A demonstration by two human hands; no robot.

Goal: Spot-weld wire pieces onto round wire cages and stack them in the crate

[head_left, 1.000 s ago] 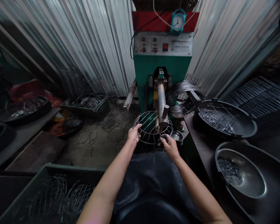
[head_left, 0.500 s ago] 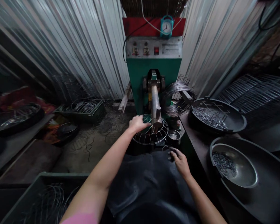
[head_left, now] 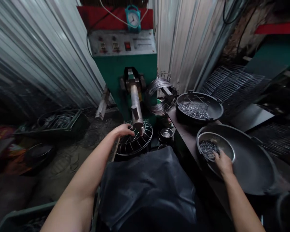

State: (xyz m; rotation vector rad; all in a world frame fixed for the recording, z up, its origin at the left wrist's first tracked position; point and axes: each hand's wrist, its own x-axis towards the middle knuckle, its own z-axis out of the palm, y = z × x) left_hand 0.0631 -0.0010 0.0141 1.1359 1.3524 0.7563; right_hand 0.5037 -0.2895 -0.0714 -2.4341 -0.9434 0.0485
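Observation:
My left hand (head_left: 124, 130) is closed on the left rim of a round wire rack (head_left: 148, 137), its thumb reaching over the wires. The rack sits under the cylindrical metal arm (head_left: 136, 100) of a green machine (head_left: 106, 69). Off to the right, my right hand (head_left: 224, 163) reaches into a shiny metal bowl (head_left: 229, 146). Its fingers are drawn together at a pile of short dark metal pieces (head_left: 207, 149); the fingertips are partly hidden, and what they pinch cannot be made out. The bowl rests inside a large dark pan (head_left: 252, 164).
A wire coil (head_left: 159, 111) hangs right of the machine arm. Behind the bowl, another black pan (head_left: 217, 109) holds thin metal rods. A small metal cup (head_left: 166, 132) stands below the coil. Crates of wire parts (head_left: 83, 124) lie left. A dark apron (head_left: 147, 190) covers my lap.
My right hand has moved from beside my lap to the right, into the bowl of metal pieces. The left hand stays at the wire rack. The view has turned right.

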